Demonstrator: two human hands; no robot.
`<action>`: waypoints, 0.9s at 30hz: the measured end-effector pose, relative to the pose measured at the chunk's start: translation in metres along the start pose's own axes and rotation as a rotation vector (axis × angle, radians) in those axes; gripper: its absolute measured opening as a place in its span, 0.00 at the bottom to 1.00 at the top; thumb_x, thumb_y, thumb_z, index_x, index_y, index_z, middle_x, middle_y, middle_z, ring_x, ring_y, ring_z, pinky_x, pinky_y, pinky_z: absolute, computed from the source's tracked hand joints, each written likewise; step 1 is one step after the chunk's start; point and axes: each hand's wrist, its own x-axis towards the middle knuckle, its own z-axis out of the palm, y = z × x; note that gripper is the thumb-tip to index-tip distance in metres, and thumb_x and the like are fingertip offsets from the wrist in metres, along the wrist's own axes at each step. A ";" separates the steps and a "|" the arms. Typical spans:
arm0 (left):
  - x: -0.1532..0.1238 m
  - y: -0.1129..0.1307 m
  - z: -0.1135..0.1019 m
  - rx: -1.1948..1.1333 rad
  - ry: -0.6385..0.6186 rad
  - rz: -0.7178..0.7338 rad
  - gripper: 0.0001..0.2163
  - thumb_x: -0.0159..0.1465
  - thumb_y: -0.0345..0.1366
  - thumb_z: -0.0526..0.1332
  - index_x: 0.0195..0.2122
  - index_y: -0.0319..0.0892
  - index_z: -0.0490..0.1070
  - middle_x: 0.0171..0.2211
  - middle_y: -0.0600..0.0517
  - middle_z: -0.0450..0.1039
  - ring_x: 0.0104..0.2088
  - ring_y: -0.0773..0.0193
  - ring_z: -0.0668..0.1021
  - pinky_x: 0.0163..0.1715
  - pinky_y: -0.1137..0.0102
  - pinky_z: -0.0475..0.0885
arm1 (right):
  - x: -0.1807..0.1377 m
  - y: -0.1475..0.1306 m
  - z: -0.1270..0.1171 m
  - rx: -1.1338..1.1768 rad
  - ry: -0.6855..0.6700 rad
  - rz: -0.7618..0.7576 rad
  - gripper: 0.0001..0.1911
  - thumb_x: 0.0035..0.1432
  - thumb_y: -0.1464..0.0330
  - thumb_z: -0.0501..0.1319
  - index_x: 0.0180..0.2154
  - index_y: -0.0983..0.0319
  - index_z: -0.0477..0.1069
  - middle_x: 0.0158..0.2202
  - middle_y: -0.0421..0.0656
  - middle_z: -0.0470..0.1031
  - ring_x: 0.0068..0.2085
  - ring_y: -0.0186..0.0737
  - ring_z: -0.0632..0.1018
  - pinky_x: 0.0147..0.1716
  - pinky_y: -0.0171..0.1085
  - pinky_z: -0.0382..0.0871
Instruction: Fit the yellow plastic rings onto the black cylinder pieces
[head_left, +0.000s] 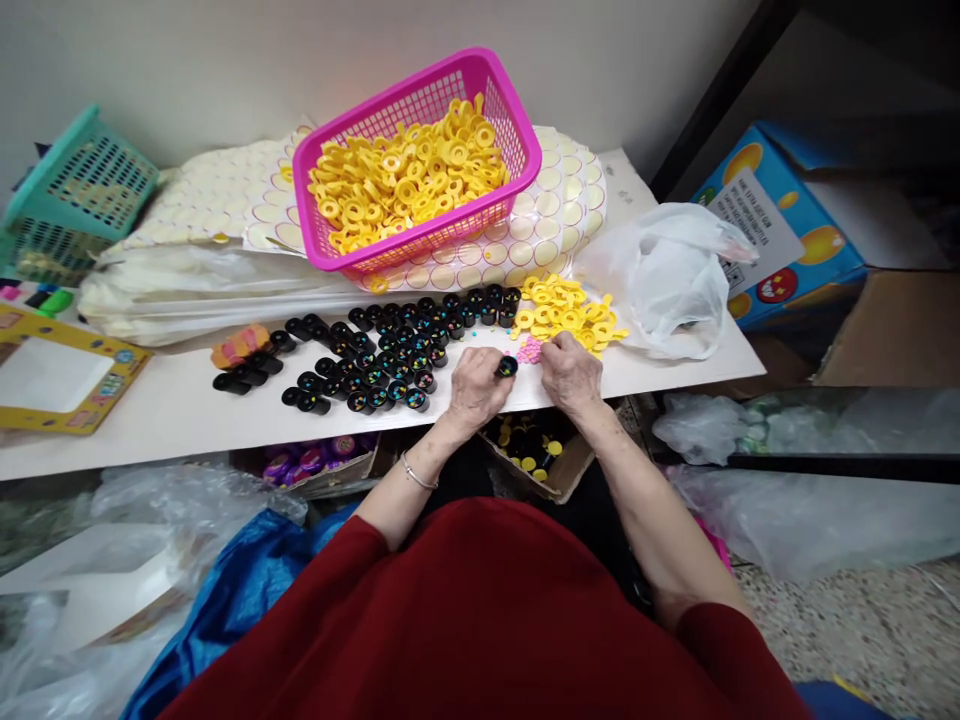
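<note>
My left hand (475,385) is closed round a small black cup (507,367), its open mouth facing up. Just right of it lies a little heap of pink beads (529,349). At the right edge of that heap is my right hand (574,375), fingers curled; what they pinch, if anything, is hidden. Many similar black cups (377,376) stand and lie to the left, a lot of them with coloured beads inside. Behind my right hand spreads a pile of yellow plastic ring pieces with tabs (566,308).
A pink basket (306,222) full of yellow pieces sits at the back on dotted sheets (574,180). A white plastic bag (679,290) is at the right. An orange-pink object (240,346) and a yellow frame-like box (112,385) lie left. Below the table edge is a carton (574,472).
</note>
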 end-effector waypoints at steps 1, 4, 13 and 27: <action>-0.003 0.002 0.005 -0.052 -0.012 -0.006 0.04 0.55 0.33 0.60 0.31 0.40 0.70 0.31 0.49 0.73 0.33 0.61 0.71 0.37 0.66 0.67 | 0.000 -0.003 0.001 -0.001 -0.028 -0.001 0.13 0.61 0.71 0.50 0.34 0.62 0.74 0.35 0.47 0.68 0.34 0.40 0.65 0.27 0.37 0.49; -0.008 0.004 0.016 -0.181 -0.044 -0.078 0.06 0.53 0.34 0.62 0.32 0.40 0.70 0.29 0.50 0.72 0.32 0.63 0.72 0.35 0.68 0.68 | 0.000 -0.009 0.005 -0.009 -0.106 -0.016 0.13 0.61 0.71 0.50 0.35 0.62 0.74 0.35 0.48 0.69 0.35 0.40 0.66 0.26 0.37 0.47; -0.012 0.001 0.032 -0.464 -0.026 -0.242 0.10 0.51 0.36 0.66 0.34 0.40 0.71 0.30 0.53 0.72 0.31 0.68 0.73 0.33 0.72 0.70 | 0.005 -0.008 0.005 -0.047 -0.150 -0.072 0.13 0.60 0.73 0.50 0.37 0.64 0.73 0.36 0.49 0.70 0.35 0.41 0.66 0.27 0.38 0.47; -0.012 -0.005 0.038 -0.602 -0.062 -0.322 0.15 0.48 0.38 0.69 0.36 0.39 0.72 0.33 0.51 0.74 0.32 0.68 0.75 0.33 0.70 0.72 | -0.047 0.008 0.008 0.132 0.013 -0.004 0.16 0.63 0.65 0.50 0.33 0.60 0.76 0.35 0.47 0.73 0.37 0.44 0.67 0.37 0.41 0.58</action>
